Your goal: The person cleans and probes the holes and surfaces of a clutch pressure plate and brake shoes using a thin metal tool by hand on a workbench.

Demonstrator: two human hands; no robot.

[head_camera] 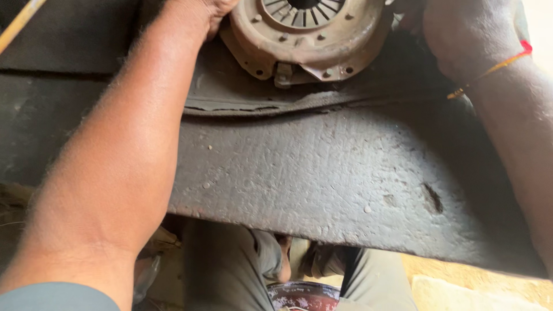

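Note:
A round, rusty metal clutch pressure plate with radial spring fingers sits at the top of the view, on a dark ledge. My left hand reaches up along its left rim and touches it; only the base of the hand shows. My right hand, with a red and yellow thread around the wrist, is at the plate's right side. Its fingers are hidden behind the plate's edge and the frame's top. Whether either hand truly grips the plate is not visible.
A thick, rough, grey beam runs across the middle, below the plate. A cracked dark strip lies along its top. Below the beam are my grey trouser legs and a dark round container.

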